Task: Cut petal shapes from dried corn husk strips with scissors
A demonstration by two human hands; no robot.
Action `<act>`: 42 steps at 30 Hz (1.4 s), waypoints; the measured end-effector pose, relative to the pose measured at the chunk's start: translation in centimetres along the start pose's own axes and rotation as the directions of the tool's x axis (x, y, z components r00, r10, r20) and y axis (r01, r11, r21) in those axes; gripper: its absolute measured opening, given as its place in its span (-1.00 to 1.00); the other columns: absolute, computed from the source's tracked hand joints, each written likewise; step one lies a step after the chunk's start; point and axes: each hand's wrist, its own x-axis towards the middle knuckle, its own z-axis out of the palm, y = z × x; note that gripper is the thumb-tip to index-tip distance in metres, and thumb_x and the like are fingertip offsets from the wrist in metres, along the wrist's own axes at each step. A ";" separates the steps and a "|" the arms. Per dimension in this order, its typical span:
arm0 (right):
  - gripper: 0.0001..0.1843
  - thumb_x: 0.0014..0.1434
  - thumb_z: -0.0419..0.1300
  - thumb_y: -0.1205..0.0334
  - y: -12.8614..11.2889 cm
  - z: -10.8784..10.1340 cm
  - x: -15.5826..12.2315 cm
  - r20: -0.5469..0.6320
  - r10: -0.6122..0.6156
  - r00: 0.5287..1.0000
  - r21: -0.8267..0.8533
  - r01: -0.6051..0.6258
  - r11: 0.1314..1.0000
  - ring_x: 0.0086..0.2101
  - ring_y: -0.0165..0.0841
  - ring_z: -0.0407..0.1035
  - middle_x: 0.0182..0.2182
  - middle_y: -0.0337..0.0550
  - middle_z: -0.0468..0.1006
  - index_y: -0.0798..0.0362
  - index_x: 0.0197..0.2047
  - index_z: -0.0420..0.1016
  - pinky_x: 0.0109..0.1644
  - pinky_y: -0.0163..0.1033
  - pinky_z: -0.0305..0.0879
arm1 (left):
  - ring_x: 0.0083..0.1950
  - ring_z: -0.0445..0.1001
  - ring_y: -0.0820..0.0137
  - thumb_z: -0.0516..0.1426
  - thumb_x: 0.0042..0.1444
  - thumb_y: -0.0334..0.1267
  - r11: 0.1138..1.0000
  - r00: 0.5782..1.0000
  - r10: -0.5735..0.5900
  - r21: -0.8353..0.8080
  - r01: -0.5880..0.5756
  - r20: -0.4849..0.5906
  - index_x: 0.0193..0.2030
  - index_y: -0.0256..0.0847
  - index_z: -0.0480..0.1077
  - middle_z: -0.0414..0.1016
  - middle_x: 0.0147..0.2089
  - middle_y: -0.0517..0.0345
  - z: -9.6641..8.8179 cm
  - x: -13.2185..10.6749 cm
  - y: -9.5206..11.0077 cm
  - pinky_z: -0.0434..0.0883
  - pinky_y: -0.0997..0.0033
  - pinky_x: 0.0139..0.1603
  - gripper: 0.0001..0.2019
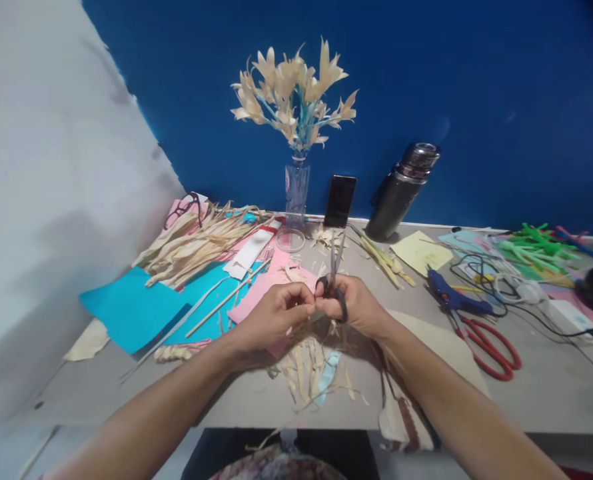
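Note:
My right hand [359, 305] is closed round the black handles of a pair of scissors [334, 267], whose blades point up and away from me. My left hand [276, 312] pinches a small piece of pale dried husk right beside the scissor handles. The two hands touch at the middle of the table. Below them lies a heap of cut husk strips [309, 367] on the grey table [551, 393].
A vase of husk flowers [296, 193], a propped phone [340, 201] and a steel flask [401, 190] stand at the back. Husk bundle [196, 243] and blue paper [131, 307] lie left. Red-handled scissors [491, 343], a blue glue gun [451, 297] and green strips [536, 247] lie right.

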 end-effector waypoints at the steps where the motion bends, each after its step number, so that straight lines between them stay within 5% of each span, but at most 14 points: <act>1: -0.66 -0.16 0.43 0.17 0.0 0.0 -0.1 0.019 0.018 1.000 0.038 -0.019 0.999 -0.51 -0.48 0.21 -0.50 -0.29 0.41 0.12 -0.34 0.43 -0.44 -0.37 0.14 | -0.50 0.26 0.52 0.25 0.02 -0.20 1.000 0.999 0.026 -0.003 -0.026 0.034 -0.45 -0.26 0.38 0.33 -0.51 0.24 0.0 -0.1 0.2 0.20 0.51 -0.46 -0.80; 5: -0.65 -0.21 0.44 0.18 0.0 -0.3 -0.2 0.137 0.060 0.989 0.255 -0.094 0.962 -0.53 -0.49 0.18 -0.53 -0.29 0.38 0.12 -0.39 0.42 -0.47 -0.38 0.08 | -0.47 0.29 0.52 0.26 0.03 -0.16 0.995 0.987 0.053 -0.095 -0.039 0.153 -0.42 -0.26 0.39 0.36 -0.46 0.19 -0.3 -0.5 0.6 0.24 0.50 -0.42 -0.78; 9: -0.64 -0.19 0.42 0.12 -0.2 -1.2 -0.2 0.197 0.054 0.979 0.375 -0.126 0.918 -0.59 -0.51 0.09 -0.58 -0.33 0.30 0.10 -0.40 0.39 -0.52 -0.36 0.04 | -0.51 0.32 0.49 0.29 -0.01 -0.11 0.976 0.989 -0.008 -0.213 0.040 0.148 -0.39 -0.24 0.35 0.37 -0.50 0.19 -0.6 -0.7 0.4 0.25 0.49 -0.47 -0.74; 13: -0.55 -0.20 0.45 0.06 -0.9 -1.2 -0.3 0.087 -0.014 0.996 0.285 -0.011 0.958 -0.55 -0.49 0.16 -0.47 -0.23 0.43 0.11 -0.29 0.44 -0.48 -0.35 0.09 | -0.53 0.32 0.50 0.28 0.00 -0.11 0.972 0.996 -0.033 -0.229 0.050 0.079 -0.39 -0.23 0.33 0.38 -0.52 0.20 -0.6 -0.6 0.4 0.25 0.50 -0.48 -0.73; 18: -0.61 -0.23 0.47 0.17 -1.0 0.4 -0.7 -0.018 0.031 0.999 0.059 -0.030 0.998 -0.52 -0.47 0.19 -0.52 -0.29 0.39 0.11 -0.36 0.43 -0.45 -0.37 0.11 | -0.48 0.31 0.52 0.27 0.03 -0.15 0.990 0.998 0.002 -0.141 0.007 0.062 -0.43 -0.25 0.34 0.35 -0.51 0.22 0.1 -0.7 0.8 0.24 0.52 -0.43 -0.75; 24: -0.63 -0.17 0.43 0.09 -0.5 -0.3 -0.6 0.174 0.059 0.983 0.335 -0.115 0.935 -0.61 -0.52 0.04 -0.63 -0.37 0.24 0.09 -0.43 0.36 -0.53 -0.36 -0.03 | -0.50 0.34 0.50 0.29 0.00 -0.12 0.937 0.987 -0.039 -0.337 0.091 0.159 -0.40 -0.25 0.33 0.42 -0.50 0.16 0.5 -1.2 0.7 0.24 0.49 -0.43 -0.72; 27: -0.57 -0.19 0.44 0.05 -0.7 -0.6 -0.6 0.138 0.028 0.990 0.380 -0.079 0.922 -0.62 -0.53 0.04 -0.59 -0.36 0.27 0.07 -0.34 0.38 -0.53 -0.36 -0.02 | -0.51 0.34 0.49 0.29 0.00 -0.11 0.929 0.993 -0.043 -0.361 0.080 0.110 -0.36 -0.24 0.33 0.45 -0.50 0.14 0.3 -1.1 0.5 0.22 0.50 -0.47 -0.72; 33: -0.62 -0.19 0.45 0.15 -0.8 0.7 -0.9 -0.045 0.033 0.998 0.130 -0.027 0.991 -0.50 -0.44 0.25 -0.52 -0.27 0.41 0.10 -0.34 0.43 -0.44 -0.35 0.12 | -0.49 0.32 0.52 0.27 0.04 -0.17 0.968 1.000 -0.017 -0.249 0.023 0.024 -0.40 -0.26 0.30 0.41 -0.51 0.18 0.7 -0.9 0.4 0.22 0.52 -0.43 -0.74; 38: -0.63 -0.17 0.43 0.13 -0.2 -0.1 -0.7 0.133 0.029 0.991 0.375 -0.077 0.924 -0.61 -0.52 0.09 -0.61 -0.35 0.29 0.09 -0.37 0.38 -0.53 -0.36 -0.01 | -0.48 0.32 0.50 0.24 0.08 -0.15 0.902 0.990 0.005 -0.429 0.056 0.140 -0.34 -0.25 0.30 0.42 -0.49 0.16 0.5 -0.9 -0.2 0.23 0.48 -0.40 -0.75; 42: -0.59 -0.14 0.43 0.10 -0.5 -0.5 -0.7 0.075 -0.031 0.997 0.367 0.001 0.930 -0.57 -0.50 0.13 -0.48 -0.27 0.39 0.09 -0.27 0.41 -0.48 -0.34 0.03 | -0.50 0.34 0.48 0.25 0.06 -0.15 0.910 0.993 0.024 -0.413 0.025 0.114 -0.35 -0.27 0.32 0.43 -0.50 0.13 -0.2 -0.8 -0.3 0.23 0.46 -0.42 -0.75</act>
